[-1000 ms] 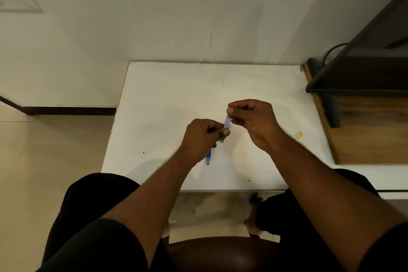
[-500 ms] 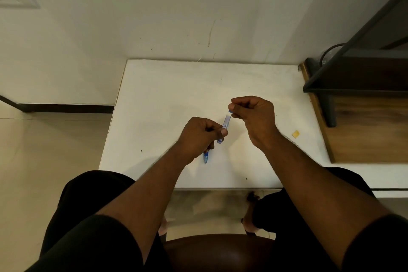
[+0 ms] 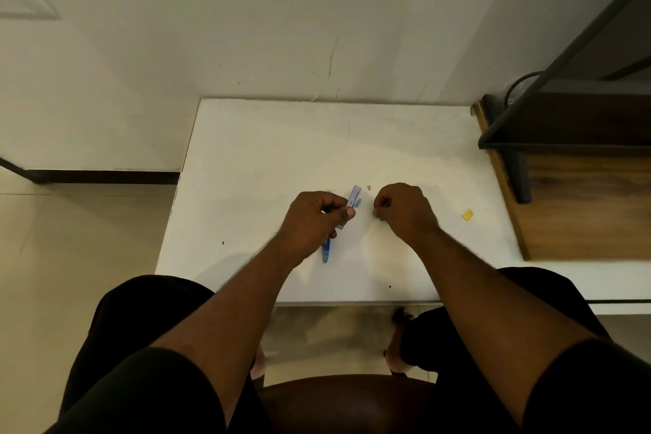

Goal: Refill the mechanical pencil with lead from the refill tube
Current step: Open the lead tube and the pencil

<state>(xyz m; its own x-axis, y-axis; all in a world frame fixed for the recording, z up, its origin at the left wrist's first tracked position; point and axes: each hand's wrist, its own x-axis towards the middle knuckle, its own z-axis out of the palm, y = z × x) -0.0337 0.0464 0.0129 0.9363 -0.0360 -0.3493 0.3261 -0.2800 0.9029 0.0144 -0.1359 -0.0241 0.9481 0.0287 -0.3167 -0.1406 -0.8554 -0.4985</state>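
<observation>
My left hand [image 3: 313, 222] is closed around a pale blue lead refill tube [image 3: 353, 197], whose upper end sticks out past the thumb and tilts up to the right. A blue mechanical pencil [image 3: 326, 252] runs under the same hand, its lower end showing below the fingers over the white table [image 3: 264, 158]. My right hand [image 3: 403, 213] is a short way to the right of the tube, apart from it. Its fingers are curled and the fingertips are pinched low near the table. Anything in that pinch is too small to see.
A tiny grey bit [image 3: 369, 187] lies on the table between the hands, and a small yellow scrap [image 3: 467, 214] lies to the right. A wooden surface with a dark metal frame [image 3: 521, 169] borders the table on the right. The wall is behind.
My right hand has let go of the tube's top end and moved right and down toward the table. The tube stays in my left hand.
</observation>
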